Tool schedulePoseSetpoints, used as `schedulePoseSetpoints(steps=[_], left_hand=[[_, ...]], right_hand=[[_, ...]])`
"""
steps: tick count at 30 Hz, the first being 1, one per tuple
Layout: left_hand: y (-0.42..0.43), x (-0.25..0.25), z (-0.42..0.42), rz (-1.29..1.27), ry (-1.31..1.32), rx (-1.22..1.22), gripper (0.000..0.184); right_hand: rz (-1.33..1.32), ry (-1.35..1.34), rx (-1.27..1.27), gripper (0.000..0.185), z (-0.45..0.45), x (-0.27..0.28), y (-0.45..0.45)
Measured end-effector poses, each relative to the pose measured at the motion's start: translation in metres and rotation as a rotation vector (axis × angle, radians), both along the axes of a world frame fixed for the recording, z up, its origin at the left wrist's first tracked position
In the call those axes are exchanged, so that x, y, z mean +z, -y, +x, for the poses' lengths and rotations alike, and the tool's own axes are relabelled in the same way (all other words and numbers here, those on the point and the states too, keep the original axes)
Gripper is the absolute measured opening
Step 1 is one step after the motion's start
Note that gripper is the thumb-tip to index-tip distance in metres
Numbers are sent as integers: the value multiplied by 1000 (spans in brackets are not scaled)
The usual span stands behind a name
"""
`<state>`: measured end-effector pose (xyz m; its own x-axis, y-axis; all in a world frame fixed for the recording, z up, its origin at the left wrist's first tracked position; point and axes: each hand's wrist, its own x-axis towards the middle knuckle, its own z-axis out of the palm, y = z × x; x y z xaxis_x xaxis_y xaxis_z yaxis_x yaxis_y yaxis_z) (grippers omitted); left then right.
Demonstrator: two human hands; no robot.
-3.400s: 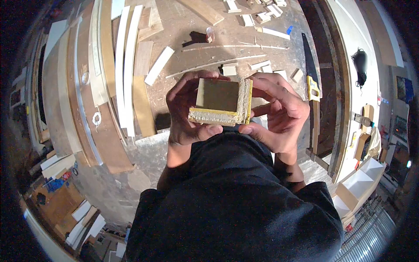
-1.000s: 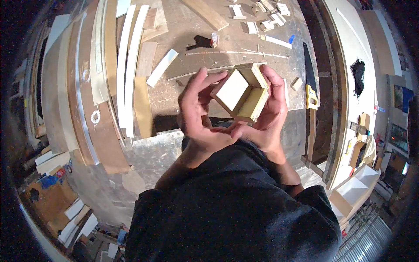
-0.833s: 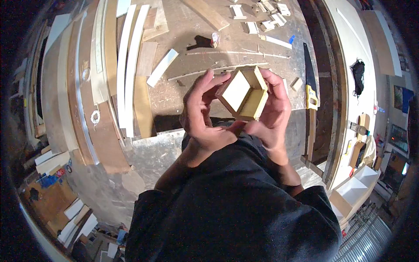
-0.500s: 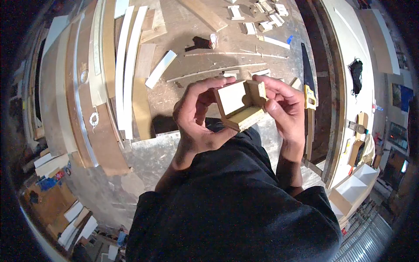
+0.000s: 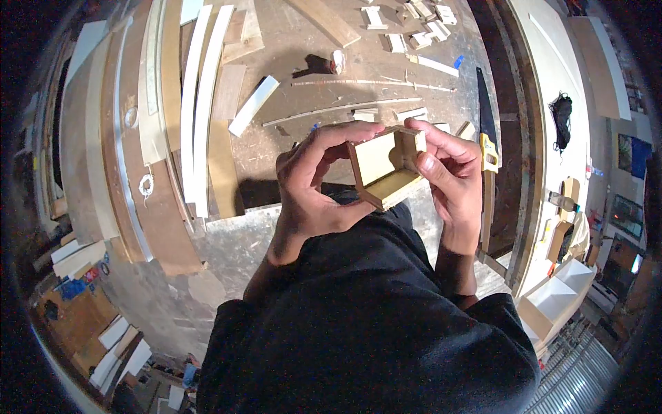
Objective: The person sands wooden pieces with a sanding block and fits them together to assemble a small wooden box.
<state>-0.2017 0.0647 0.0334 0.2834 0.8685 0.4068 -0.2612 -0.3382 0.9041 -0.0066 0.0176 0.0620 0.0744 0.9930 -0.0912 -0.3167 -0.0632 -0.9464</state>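
A small wooden box [image 5: 376, 162] is held up between both hands above my lap, tilted so its hollow inside faces me. My left hand [image 5: 310, 179] curves around its left side, fingertips on the top edge and thumb under the bottom corner. On the other side, my right hand [image 5: 455, 176] grips the right wall, with the thumb at the front edge and fingers behind. Part of the far side of the box is hidden by the fingers.
Long white strips [image 5: 210, 103] and boards lie on the left of the worktable [image 5: 276, 159]. Several small wooden pieces [image 5: 420, 31] sit at the back. A handsaw [image 5: 488, 131] with a yellow handle lies at the right. Near the middle stands a small container [image 5: 337, 62].
The box has shifted slightly to the right and turned a little in my hands. Both hands keep hold of it.
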Motion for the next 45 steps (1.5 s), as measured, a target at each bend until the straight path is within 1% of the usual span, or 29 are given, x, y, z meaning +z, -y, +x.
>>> schedulePoseSetpoints(steps=[5, 11, 14, 15, 16, 17, 18, 20, 21, 22, 24, 25, 26, 28, 29, 30, 32, 33, 35, 36, 37, 38, 40, 42, 43, 44, 45], left_hand=[[-3, 0, -2, -2, -10, -15, 66], [-5, -4, -3, -21, 22, -35, 65], [-6, -7, -4, -67, 63, -74, 68], [-7, -9, -4, -112, 117, -96, 69], [-9, -12, -5, -157, 172, -116, 70], [-11, -16, -7, -97, 95, -106, 82], [-12, -15, -7, -98, 93, -98, 82], [-12, -15, -6, -245, 145, -158, 96], [-13, -19, -9, -260, 92, -236, 106], [-9, -23, -6, -307, 156, -271, 105], [-5, -27, -5, -377, 134, -340, 105], [-2, -33, -6, -407, 119, -353, 106], [1, -42, -6, -418, 112, -370, 107], [11, -53, -2, -501, 182, -371, 107], [14, -59, -2, -535, 131, -394, 107], [16, -62, -2, -508, 115, -403, 107], [17, -74, -3, -521, 70, -440, 114], [18, -75, -4, -525, 81, -442, 114], [17, -77, -11, -647, 3, -417, 118], [17, -77, -15, -649, 12, -419, 118], [16, -77, -20, -628, -33, -407, 120], [16, -78, -24, -607, -77, -398, 122], [17, -93, -33, -604, -66, -388, 127], [13, -97, -46, -594, -183, -370, 125], [13, -101, -52, -615, -173, -378, 119], [10, -103, -58, -615, -171, -382, 119], [8, -104, -64, -631, -176, -449, 116]], right_hand=[[-9, -18, 21, 44, -1, 0, 0], [-21, 5, -18, 44, -4, 2, -1], [11, 49, 42, 41, -2, -9, -1], [56, -52, -9, 40, -5, -15, -4], [-43, -134, 22, 54, -1, -14, -6], [-145, -215, 45, 70, 4, -13, -7], [-147, -217, 53, 70, 2, -14, -10], [-147, -151, 81, 75, -2, -16, -16], [-160, -77, 129, 67, -2, -17, -18], [-170, -4, 177, 60, 0, -18, -21], [-196, 102, 224, 49, 6, -25, -21], [-225, 77, 242, 34, 12, -25, -20], [-255, 173, 256, 33, 13, -24, -18], [-328, 253, 275, 31, 17, -31, -14], [-377, 269, 276, 31, 17, -33, -14], [-391, 266, 284, 31, 14, -37, -13], [-456, 375, 303, 31, 11, -48, -12], [-481, 379, 296, 34, 11, -55, -12], [-490, 382, 305, 34, 10, -65, -12], [-490, 376, 315, 35, 8, -70, -13], [-522, 396, 340, 38, 8, -75, -14], [-478, 406, 322, 35, 5, -80, -13], [-497, 446, 304, 31, 1, -81, -14], [-519, 461, 280, 27, 1, -87, -14], [-516, 455, 276, 26, -3, -85, -14], [-510, 448, 271, 25, -6, -84, -16], [-489, 450, 271, 24, -9, -83, -16]])
